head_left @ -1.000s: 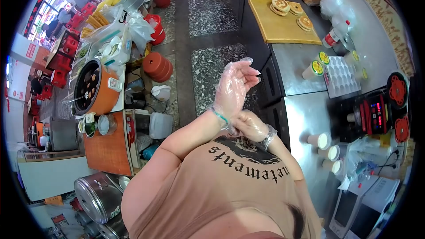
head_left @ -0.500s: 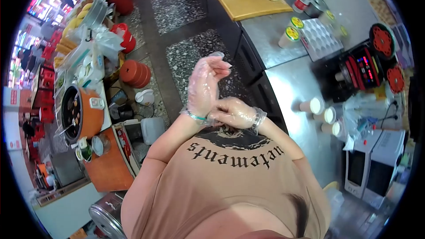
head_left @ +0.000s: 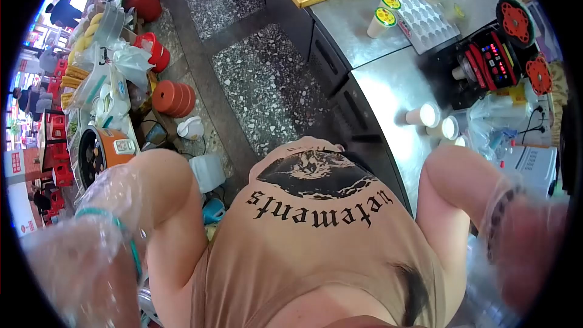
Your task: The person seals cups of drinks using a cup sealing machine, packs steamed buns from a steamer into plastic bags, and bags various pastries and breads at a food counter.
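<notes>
Our left hand (head_left: pixel 79 279) and right hand (head_left: pixel 531 246) sit blurred at opposite edges of the view; we cannot tell whether either grip is spread or pressed together, and we make out nothing held. Over the left hand and wrist lies a loose, clear, crinkled plastic glove (head_left: pixel 115 188), its film reaching past a teal ring-shaped bracelet (head_left: pixel 130 242). A matching clear film glove (head_left: pixel 516 184) shows at the right wrist, around a dark beaded band (head_left: pixel 495 218). We judge both gloves feather-light, limp, slippery and easily torn, so the loose cuff, pinched softly without nails, is the place to take hold. Farther out come our brown lettered T-shirt (head_left: pixel 255 267), an orange round cooker (head_left: pixel 112 150), and white paper cups (head_left: pixel 419 115) on the shiny steel tabletop (head_left: pixel 381 82).
</notes>
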Available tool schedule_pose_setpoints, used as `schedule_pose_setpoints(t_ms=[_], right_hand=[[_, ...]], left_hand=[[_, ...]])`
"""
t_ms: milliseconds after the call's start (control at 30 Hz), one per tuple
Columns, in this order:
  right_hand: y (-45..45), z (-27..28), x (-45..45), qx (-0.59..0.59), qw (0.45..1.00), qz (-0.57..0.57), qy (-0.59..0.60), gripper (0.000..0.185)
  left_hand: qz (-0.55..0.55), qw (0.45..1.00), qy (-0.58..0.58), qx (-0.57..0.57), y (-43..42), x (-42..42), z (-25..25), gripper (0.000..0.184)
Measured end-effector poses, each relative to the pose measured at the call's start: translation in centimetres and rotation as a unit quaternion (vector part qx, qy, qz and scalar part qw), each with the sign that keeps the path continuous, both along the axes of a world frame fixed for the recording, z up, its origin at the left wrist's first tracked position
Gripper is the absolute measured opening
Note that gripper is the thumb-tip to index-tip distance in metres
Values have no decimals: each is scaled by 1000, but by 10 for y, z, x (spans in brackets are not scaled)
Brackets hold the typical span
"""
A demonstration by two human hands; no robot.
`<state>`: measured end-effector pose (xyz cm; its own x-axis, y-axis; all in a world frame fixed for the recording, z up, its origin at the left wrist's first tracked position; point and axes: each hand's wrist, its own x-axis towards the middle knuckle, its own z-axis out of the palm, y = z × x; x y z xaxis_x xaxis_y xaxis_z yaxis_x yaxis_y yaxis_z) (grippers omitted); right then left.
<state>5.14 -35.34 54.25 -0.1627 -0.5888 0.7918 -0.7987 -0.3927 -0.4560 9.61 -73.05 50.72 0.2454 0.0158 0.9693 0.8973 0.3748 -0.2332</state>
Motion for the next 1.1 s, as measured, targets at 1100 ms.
schedule_pose_setpoints(t_ms=[1100], right_hand=[[-94, -275, -53, 125, 831, -92, -534, 38]], left_hand=[[-334, 541, -721, -277, 120, -107, -238, 19]])
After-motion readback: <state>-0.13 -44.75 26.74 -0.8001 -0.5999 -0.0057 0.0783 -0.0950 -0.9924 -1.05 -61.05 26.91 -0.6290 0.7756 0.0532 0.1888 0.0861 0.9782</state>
